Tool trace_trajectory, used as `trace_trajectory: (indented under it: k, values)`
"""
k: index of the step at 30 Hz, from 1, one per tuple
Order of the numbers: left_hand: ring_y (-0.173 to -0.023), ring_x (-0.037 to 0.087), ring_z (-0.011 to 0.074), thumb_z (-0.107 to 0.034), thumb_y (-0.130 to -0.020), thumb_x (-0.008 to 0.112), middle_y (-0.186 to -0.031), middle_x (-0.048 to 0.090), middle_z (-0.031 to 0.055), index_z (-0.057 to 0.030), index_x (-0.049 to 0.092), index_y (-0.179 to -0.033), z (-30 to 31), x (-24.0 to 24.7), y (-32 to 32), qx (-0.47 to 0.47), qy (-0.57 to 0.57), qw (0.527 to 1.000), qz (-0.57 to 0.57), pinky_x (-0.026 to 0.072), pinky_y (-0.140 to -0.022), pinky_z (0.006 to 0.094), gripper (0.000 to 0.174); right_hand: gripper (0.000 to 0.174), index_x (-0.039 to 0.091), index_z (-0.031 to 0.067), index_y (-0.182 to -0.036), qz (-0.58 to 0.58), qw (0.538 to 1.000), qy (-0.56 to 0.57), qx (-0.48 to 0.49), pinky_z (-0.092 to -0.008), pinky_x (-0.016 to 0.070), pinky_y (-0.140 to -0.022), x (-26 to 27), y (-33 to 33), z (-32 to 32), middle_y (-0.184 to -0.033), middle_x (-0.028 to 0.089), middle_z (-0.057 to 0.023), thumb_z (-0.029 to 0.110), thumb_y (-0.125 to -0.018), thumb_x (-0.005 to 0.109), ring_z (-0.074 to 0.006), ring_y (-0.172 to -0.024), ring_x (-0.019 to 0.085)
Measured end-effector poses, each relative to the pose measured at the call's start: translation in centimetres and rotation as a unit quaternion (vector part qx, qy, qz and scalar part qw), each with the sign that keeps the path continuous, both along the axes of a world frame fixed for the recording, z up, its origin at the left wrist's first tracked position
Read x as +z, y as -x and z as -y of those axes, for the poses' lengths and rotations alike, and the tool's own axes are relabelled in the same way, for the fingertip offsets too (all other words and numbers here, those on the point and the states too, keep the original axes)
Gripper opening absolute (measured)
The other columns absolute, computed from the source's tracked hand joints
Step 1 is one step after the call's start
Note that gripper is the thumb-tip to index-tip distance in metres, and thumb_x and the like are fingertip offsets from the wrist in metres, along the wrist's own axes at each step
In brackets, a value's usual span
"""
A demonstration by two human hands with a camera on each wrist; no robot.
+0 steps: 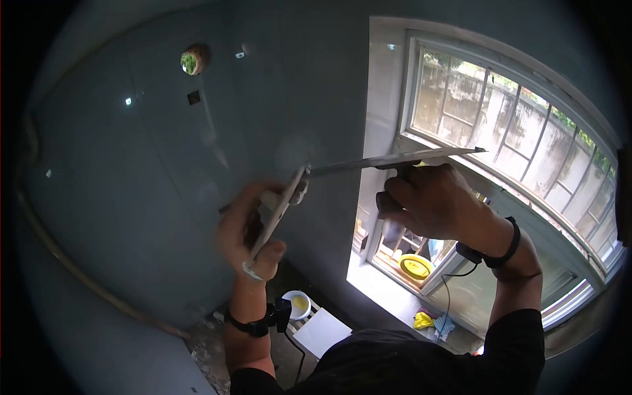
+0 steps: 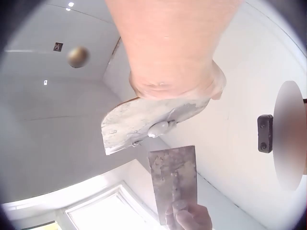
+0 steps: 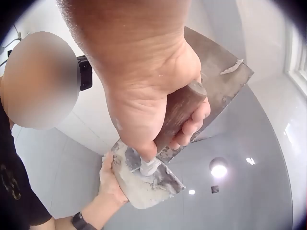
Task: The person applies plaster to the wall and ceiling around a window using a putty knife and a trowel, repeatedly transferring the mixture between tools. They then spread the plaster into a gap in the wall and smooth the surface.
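Note:
My right hand (image 1: 438, 201) grips the wooden handle (image 3: 182, 108) of a plastering trowel. The trowel's flat metal blade (image 1: 395, 160) reaches leftward, and a smear of plaster shows near its far end. My left hand (image 1: 237, 227) holds a plaster-smeared plate (image 1: 280, 210) on a slant, thumb at its lower end. In the left wrist view the plate (image 2: 127, 120) looks slightly curved, with a lump of wet plaster (image 2: 158, 129) at its edge. In the head view the trowel's left end meets the plate's upper edge. The plate's grip side is mostly hidden by my fingers.
Grey wall panels (image 1: 131, 145) with a round hole (image 1: 191, 60) rise at left. A barred window (image 1: 507, 108) is on the right, above a ledge. Below stand a white bucket (image 1: 296, 305) and a pale board (image 1: 322, 332). A yellow basin (image 1: 415, 266) shows through the lower opening.

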State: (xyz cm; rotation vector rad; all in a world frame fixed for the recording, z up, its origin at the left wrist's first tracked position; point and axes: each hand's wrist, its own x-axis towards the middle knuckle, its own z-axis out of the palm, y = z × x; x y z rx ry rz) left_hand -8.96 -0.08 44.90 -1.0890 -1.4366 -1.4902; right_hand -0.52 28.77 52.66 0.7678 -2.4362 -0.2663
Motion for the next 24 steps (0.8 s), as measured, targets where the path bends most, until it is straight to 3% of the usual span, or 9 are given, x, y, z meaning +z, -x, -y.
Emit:
trace_trajectory:
  k: [3, 7, 9, 12, 15, 18, 20, 21, 24]
  values:
    - [-0.095, 0.068, 0.0237, -0.059, -0.083, 0.07, -0.105, 0.07, 0.0158, 0.0075, 0.062, -0.119, 1.7, 0.6, 0.4, 0.013, 0.072, 0.997, -0.01, 0.0523, -0.085, 0.0347, 0.076, 0.036, 0.064, 0.0072, -0.096, 0.017, 0.999, 0.047, -0.018, -0.0425, 0.057, -0.066, -0.9, 1.6, -0.6, -0.082, 0.067, -0.0127, 0.042, -0.09, 0.068, -0.0311, -0.075, 0.07]
    - [-0.087, 0.065, 0.02, -0.054, -0.084, 0.07, -0.095, 0.069, 0.0118, 0.0037, 0.064, -0.115, 0.9, 0.2, 0.9, 0.042, 0.106, 0.993, -0.011, 0.0528, -0.076, 0.0334, 0.066, 0.037, 0.058, -0.0002, -0.107, -0.037, 0.918, 0.393, 0.039, -0.0499, 0.0528, -0.07, 1.9, 6.3, -2.3, -0.084, 0.067, -0.024, 0.034, -0.095, 0.063, -0.0442, -0.079, 0.067]
    - [-0.086, 0.064, 0.0207, -0.054, -0.086, 0.066, -0.094, 0.066, 0.0119, 0.0058, 0.063, -0.113, 0.9, -1.1, 1.1, 0.028, 0.023, 0.997, 0.068, 0.0522, -0.072, 0.0335, 0.066, 0.032, 0.059, -0.0011, -0.11, -0.166, 0.901, 0.395, 0.074, -0.0385, 0.0531, -0.065, 4.3, 10.7, -3.3, -0.078, 0.067, -0.0169, 0.028, -0.097, 0.061, -0.0278, -0.07, 0.069]
    - [-0.088, 0.063, 0.0229, -0.059, -0.086, 0.059, -0.099, 0.063, 0.0132, 0.0093, 0.062, -0.11, 0.8, -2.8, 3.6, -0.016, -0.11, 0.985, 0.13, 0.0508, -0.069, 0.033, 0.073, 0.032, 0.059, -0.0017, -0.105, -0.11, 0.835, 0.538, 0.032, -0.0367, 0.0524, -0.057, 9.6, 15.2, -3.8, -0.074, 0.064, -0.0119, 0.03, -0.1, 0.055, -0.0197, -0.059, 0.064]
    - [-0.09, 0.062, 0.024, -0.057, -0.085, 0.062, -0.101, 0.062, 0.0136, 0.0091, 0.061, -0.112, 2.4, -4.7, 4.4, 0.007, -0.118, 0.98, 0.158, 0.0515, -0.072, 0.0347, 0.072, 0.032, 0.058, -0.001, -0.1, -0.175, 0.791, 0.586, 0.004, -0.0341, 0.052, -0.051, 13.0, 22.9, -6.6, -0.072, 0.061, -0.0091, 0.03, -0.1, 0.054, -0.0168, -0.056, 0.061]
    - [-0.093, 0.062, 0.0256, -0.056, -0.083, 0.065, -0.105, 0.062, 0.0143, 0.0093, 0.059, -0.115, 3.7, -6.0, 4.1, 0.004, -0.146, 0.973, 0.177, 0.0525, -0.075, 0.0379, 0.073, 0.047, 0.058, -0.0081, -0.105, -0.192, 0.778, 0.598, -0.015, -0.0441, 0.0526, -0.077, 16.4, 24.4, -8.4, -0.086, 0.065, -0.0252, 0.038, -0.097, 0.051, -0.0374, -0.081, 0.065]
    - [-0.114, 0.057, 0.032, -0.052, -0.081, 0.073, -0.126, 0.054, 0.0171, 0.0066, 0.048, -0.133, 5.0, -6.7, 4.1, -0.071, -0.133, 0.963, 0.225, 0.0504, -0.092, 0.0458, 0.082, 0.05, 0.061, -0.0104, -0.102, -0.119, 0.749, 0.652, -0.009, -0.0427, 0.0579, -0.078, 17.4, 22.6, -8.1, -0.088, 0.068, -0.0291, 0.038, -0.097, 0.049, -0.0404, -0.08, 0.071]
    - [-0.124, 0.054, 0.0352, -0.05, -0.08, 0.077, -0.137, 0.05, 0.0185, 0.0053, 0.042, -0.142, 5.7, -6.8, 4.0, -0.106, -0.125, 0.955, 0.249, 0.0493, -0.101, 0.0497, 0.09, 0.048, 0.062, -0.0099, -0.101, -0.11, 0.725, 0.68, 0.007, -0.0411, 0.058, -0.074, 17.8, 21.8, -7.4, -0.086, 0.068, -0.0277, 0.036, -0.097, 0.049, -0.0376, -0.076, 0.07]
    - [-0.126, 0.052, 0.035, -0.05, -0.08, 0.077, -0.137, 0.05, 0.0183, 0.005, 0.042, -0.141, 5.5, -8.2, 4.8, -0.117, -0.197, 0.932, 0.281, 0.0491, -0.101, 0.05, 0.089, 0.037, 0.06, -0.0048, -0.1, -0.07, 0.665, 0.741, 0.06, -0.0361, 0.0529, -0.058, 17.1, 21.5, -6.8, -0.08, 0.062, -0.0188, 0.031, -0.097, 0.052, -0.0266, -0.062, 0.063]
